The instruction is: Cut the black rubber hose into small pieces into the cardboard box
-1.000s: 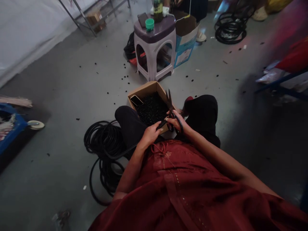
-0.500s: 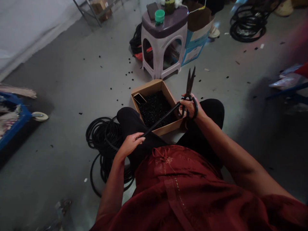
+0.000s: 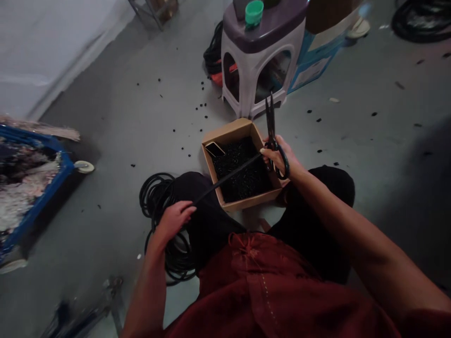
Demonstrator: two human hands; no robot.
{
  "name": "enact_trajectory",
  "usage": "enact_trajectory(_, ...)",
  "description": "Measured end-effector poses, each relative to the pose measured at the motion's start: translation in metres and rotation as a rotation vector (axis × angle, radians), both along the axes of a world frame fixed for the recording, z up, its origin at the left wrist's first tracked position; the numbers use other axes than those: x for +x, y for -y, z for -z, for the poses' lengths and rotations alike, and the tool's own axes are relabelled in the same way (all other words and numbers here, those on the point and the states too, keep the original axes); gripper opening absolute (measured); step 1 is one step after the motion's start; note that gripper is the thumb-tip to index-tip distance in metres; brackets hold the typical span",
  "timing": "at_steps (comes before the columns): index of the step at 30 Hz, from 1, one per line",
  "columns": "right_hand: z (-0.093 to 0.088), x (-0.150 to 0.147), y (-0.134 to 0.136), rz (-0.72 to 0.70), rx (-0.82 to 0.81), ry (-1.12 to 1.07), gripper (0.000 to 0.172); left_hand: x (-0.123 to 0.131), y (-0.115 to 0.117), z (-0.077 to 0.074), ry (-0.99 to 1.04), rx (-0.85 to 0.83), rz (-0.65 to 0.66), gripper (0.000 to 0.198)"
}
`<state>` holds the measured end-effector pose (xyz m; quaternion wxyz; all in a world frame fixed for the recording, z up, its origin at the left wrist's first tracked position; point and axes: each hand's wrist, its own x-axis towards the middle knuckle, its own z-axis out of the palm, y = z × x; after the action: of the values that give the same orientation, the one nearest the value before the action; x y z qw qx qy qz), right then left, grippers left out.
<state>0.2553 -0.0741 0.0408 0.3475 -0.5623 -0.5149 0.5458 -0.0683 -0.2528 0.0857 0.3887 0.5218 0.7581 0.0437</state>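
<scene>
My right hand is closed round the black handles of a pair of scissors, blades pointing away from me and nearly together. Its thumb and finger also pinch one end of a black hose. The hose stretches slantwise over a cardboard box to my left hand, whose fingers are closed on it above my thigh. Inside the box lie many short black pieces and a small dark rectangular object with a light edge. Beside my left leg rests a coil of black hose, partly hidden by my arm.
Beyond the box stands a stool with a green cup on it. A blue carton is beside the stool. At the left is a wheeled blue cart. Small black bits are scattered over the floor.
My left hand has moved left and down, drawing the hose out longer between my hands. The scissor blades have come closer together. My view has also shifted.
</scene>
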Motion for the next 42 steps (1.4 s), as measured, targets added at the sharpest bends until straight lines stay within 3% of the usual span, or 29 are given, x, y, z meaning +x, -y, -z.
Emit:
enact_trajectory(4, 0.012, 0.006, -0.035, 0.024, -0.017, 0.067, 0.027, 0.039, -0.028, 0.006, 0.006, 0.009, 0.297, 0.043)
enact_trajectory(7, 0.020, 0.007, -0.058, 0.035, -0.034, 0.140, 0.029, 0.081, -0.077, 0.018, -0.038, 0.027, 0.392, 0.050)
enact_trajectory(10, 0.024, 0.006, -0.075, 0.044, -0.014, 0.215, 0.028, 0.115, -0.134, 0.030, -0.233, 0.088, 0.414, 0.044)
enact_trajectory(14, 0.034, 0.013, -0.087, 0.122, 0.008, 0.230, 0.027, 0.128, -0.189, 0.041, -0.388, 0.193, 0.427, 0.037)
enact_trajectory(17, 0.048, 0.017, -0.088, 0.166, 0.010, 0.171, 0.029, 0.130, -0.212, 0.047, -0.260, 0.138, 0.611, 0.030)
enact_trajectory(21, 0.058, 0.007, -0.085, 0.150, 0.099, 0.222, 0.029, 0.145, -0.231, 0.058, -0.153, 0.029, 0.762, 0.025)
enact_trajectory(27, 0.055, -0.006, -0.094, 0.082, 0.253, 0.326, 0.029, 0.163, -0.251, 0.070, -0.234, 0.220, 0.621, 0.033)
enact_trajectory(34, 0.044, 0.002, -0.102, 0.125, 0.183, 0.294, 0.026, 0.179, -0.251, 0.081, -0.010, 0.413, 0.403, 0.025)
enact_trajectory(39, 0.039, 0.006, -0.091, 0.122, 0.235, 0.214, 0.028, 0.179, -0.245, 0.076, 0.181, 0.462, 0.322, 0.021)
enact_trajectory(42, 0.036, 0.007, -0.087, 0.116, 0.185, 0.144, 0.029, 0.174, -0.247, 0.070, 0.212, 0.436, 0.320, 0.018)
